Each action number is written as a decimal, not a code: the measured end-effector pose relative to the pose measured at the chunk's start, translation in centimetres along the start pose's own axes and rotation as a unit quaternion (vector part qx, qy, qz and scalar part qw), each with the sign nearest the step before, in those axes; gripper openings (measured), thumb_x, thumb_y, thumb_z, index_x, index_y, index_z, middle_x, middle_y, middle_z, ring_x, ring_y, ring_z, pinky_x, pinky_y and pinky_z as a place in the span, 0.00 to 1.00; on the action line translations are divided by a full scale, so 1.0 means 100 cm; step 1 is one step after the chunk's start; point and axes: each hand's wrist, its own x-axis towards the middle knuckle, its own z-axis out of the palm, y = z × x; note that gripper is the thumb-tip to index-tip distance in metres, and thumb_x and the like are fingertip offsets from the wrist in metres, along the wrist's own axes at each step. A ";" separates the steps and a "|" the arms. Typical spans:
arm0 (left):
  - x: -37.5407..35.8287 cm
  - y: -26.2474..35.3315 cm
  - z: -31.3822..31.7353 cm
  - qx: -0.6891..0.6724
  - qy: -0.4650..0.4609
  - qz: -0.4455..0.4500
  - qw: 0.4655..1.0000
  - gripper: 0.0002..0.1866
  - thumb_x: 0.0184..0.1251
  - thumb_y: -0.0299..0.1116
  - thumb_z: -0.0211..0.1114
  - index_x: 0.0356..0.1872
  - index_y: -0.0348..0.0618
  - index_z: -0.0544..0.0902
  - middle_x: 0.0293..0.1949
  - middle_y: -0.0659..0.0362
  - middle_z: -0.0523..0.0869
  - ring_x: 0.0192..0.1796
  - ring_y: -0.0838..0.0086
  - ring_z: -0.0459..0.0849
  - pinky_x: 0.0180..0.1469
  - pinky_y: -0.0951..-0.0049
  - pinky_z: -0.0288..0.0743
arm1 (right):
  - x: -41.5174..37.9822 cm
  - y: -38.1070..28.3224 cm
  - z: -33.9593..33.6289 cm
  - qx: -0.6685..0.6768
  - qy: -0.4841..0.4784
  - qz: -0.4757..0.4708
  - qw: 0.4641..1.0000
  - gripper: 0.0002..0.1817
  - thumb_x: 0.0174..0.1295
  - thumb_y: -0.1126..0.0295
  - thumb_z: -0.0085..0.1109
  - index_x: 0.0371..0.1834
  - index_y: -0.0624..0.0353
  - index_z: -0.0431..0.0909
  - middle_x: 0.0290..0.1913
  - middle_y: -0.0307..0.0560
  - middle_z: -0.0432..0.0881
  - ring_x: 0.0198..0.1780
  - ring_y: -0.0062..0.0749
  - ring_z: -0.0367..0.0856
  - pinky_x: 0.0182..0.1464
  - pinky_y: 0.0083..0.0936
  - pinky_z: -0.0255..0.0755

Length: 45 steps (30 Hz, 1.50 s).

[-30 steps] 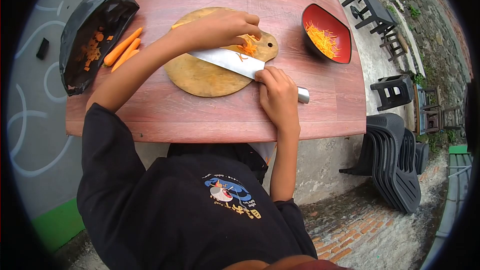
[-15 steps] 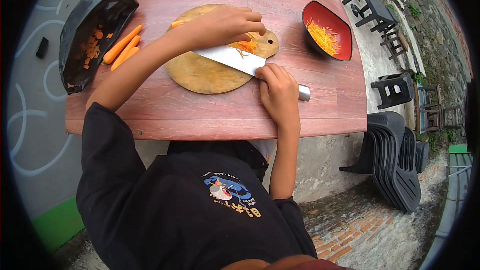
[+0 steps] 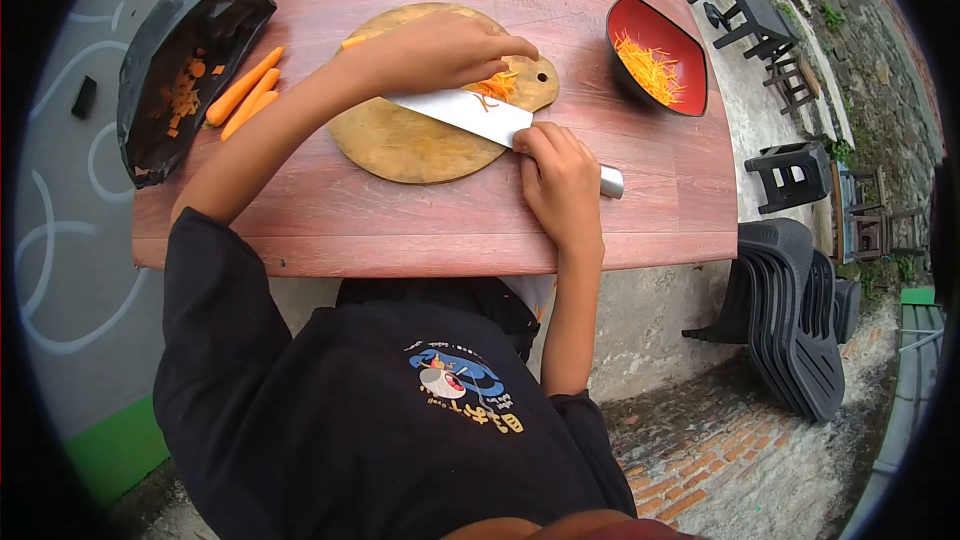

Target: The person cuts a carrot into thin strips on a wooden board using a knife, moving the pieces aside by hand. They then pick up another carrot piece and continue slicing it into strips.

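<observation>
My right hand (image 3: 560, 180) grips the handle of a large knife (image 3: 465, 112) whose broad blade lies across a round wooden cutting board (image 3: 400, 145). My left hand (image 3: 440, 48) rests over the board's far side, fingers bent onto a small heap of carrot shreds (image 3: 497, 87) by the board's handle hole. A short carrot piece (image 3: 353, 41) lies at the board's far left edge. The blade's tip is hidden under my left hand.
A red bowl (image 3: 690, 55) with shredded carrot sits at the table's right. Peeled whole carrots (image 3: 243, 92) lie left of the board beside a black plastic bag (image 3: 170, 40) holding peelings. Stacked dark chairs (image 3: 790, 320) stand on the ground to the right.
My left hand has slid its fingers further right over the carrot shreds. The knife and my right hand have shifted slightly up and to the right.
</observation>
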 end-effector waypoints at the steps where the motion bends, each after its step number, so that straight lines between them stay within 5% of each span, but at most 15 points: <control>1: 0.000 0.001 -0.002 0.000 0.000 -0.001 1.000 0.19 0.76 0.35 0.62 0.66 0.50 0.80 0.46 0.53 0.89 0.49 0.57 0.87 0.53 0.59 0.79 | 0.000 0.000 0.000 -0.001 0.001 -0.004 1.000 0.09 0.55 0.82 0.61 0.37 0.58 0.77 0.39 0.46 0.82 0.44 0.46 0.82 0.47 0.41 0.75; 7: -0.005 0.008 -0.011 -0.123 -0.091 -0.021 0.988 0.23 0.76 0.39 0.63 0.70 0.50 0.77 0.43 0.53 0.89 0.42 0.61 0.87 0.48 0.61 0.79 | -0.001 0.001 0.001 0.000 0.003 -0.003 1.000 0.09 0.54 0.81 0.62 0.37 0.58 0.78 0.39 0.46 0.82 0.44 0.45 0.82 0.46 0.40 0.75; 12: -0.004 -0.001 -0.010 -0.176 -0.152 0.014 0.973 0.27 0.73 0.34 0.67 0.72 0.47 0.75 0.46 0.56 0.89 0.41 0.69 0.85 0.45 0.65 0.78 | -0.002 0.003 0.002 -0.005 0.002 -0.011 1.000 0.09 0.55 0.80 0.62 0.37 0.56 0.79 0.38 0.45 0.82 0.43 0.43 0.82 0.45 0.40 0.74; 25: 0.003 -0.007 -0.004 -0.069 -0.078 -0.007 0.995 0.24 0.75 0.32 0.63 0.71 0.52 0.76 0.43 0.56 0.88 0.42 0.68 0.86 0.45 0.64 0.79 | -0.003 -0.004 0.002 0.000 -0.014 -0.033 0.999 0.08 0.54 0.80 0.63 0.36 0.56 0.79 0.37 0.45 0.81 0.40 0.44 0.81 0.43 0.40 0.75; 31: -0.008 -0.008 -0.004 -0.150 -0.048 0.088 0.984 0.19 0.79 0.30 0.56 0.68 0.47 0.78 0.42 0.53 0.89 0.45 0.65 0.88 0.50 0.63 0.80 | -0.006 -0.002 0.003 0.000 -0.019 -0.073 0.997 0.09 0.54 0.77 0.64 0.38 0.53 0.80 0.37 0.42 0.79 0.41 0.40 0.80 0.41 0.37 0.74; 33: -0.009 0.005 -0.023 -0.209 -0.238 -0.055 0.947 0.20 0.80 0.29 0.53 0.69 0.45 0.76 0.44 0.52 0.89 0.49 0.65 0.88 0.53 0.63 0.80 | -0.007 -0.003 0.003 -0.001 -0.022 -0.073 0.997 0.09 0.54 0.77 0.64 0.37 0.52 0.79 0.37 0.42 0.79 0.41 0.40 0.80 0.41 0.37 0.74; 36: -0.014 -0.001 -0.007 -0.225 -0.179 -0.016 0.958 0.21 0.80 0.28 0.51 0.71 0.43 0.74 0.44 0.52 0.88 0.49 0.67 0.88 0.53 0.65 0.79 | -0.007 -0.005 0.004 0.001 -0.022 -0.078 0.997 0.09 0.53 0.76 0.65 0.37 0.52 0.79 0.37 0.42 0.79 0.40 0.40 0.80 0.41 0.37 0.74; 37: -0.018 -0.016 0.012 -0.210 -0.093 0.057 0.972 0.23 0.83 0.31 0.51 0.75 0.46 0.69 0.41 0.53 0.87 0.45 0.69 0.87 0.51 0.68 0.80 | -0.006 -0.004 0.003 0.001 -0.017 -0.078 0.997 0.09 0.53 0.76 0.65 0.37 0.52 0.79 0.37 0.43 0.79 0.40 0.40 0.80 0.41 0.37 0.74; 40: -0.016 -0.013 0.007 -0.214 -0.050 0.050 0.974 0.21 0.82 0.32 0.52 0.73 0.46 0.72 0.42 0.54 0.88 0.45 0.69 0.88 0.49 0.67 0.80 | -0.007 -0.003 0.003 -0.002 -0.022 -0.076 0.997 0.09 0.53 0.76 0.65 0.37 0.52 0.79 0.37 0.43 0.79 0.40 0.40 0.80 0.41 0.37 0.73; 43: -0.013 -0.009 -0.010 -0.172 -0.163 0.001 0.972 0.20 0.82 0.33 0.53 0.71 0.45 0.75 0.44 0.53 0.89 0.44 0.68 0.88 0.48 0.68 0.79 | -0.007 -0.004 0.003 -0.001 -0.018 -0.074 0.997 0.09 0.53 0.76 0.65 0.37 0.53 0.78 0.37 0.43 0.79 0.40 0.40 0.80 0.41 0.37 0.73; 45: -0.014 -0.008 -0.012 -0.156 -0.156 -0.017 0.975 0.20 0.80 0.31 0.54 0.68 0.44 0.77 0.44 0.52 0.89 0.44 0.65 0.88 0.48 0.65 0.79 | -0.007 -0.005 0.002 0.000 -0.019 -0.072 0.997 0.09 0.53 0.76 0.65 0.37 0.53 0.79 0.37 0.43 0.80 0.40 0.40 0.80 0.41 0.37 0.74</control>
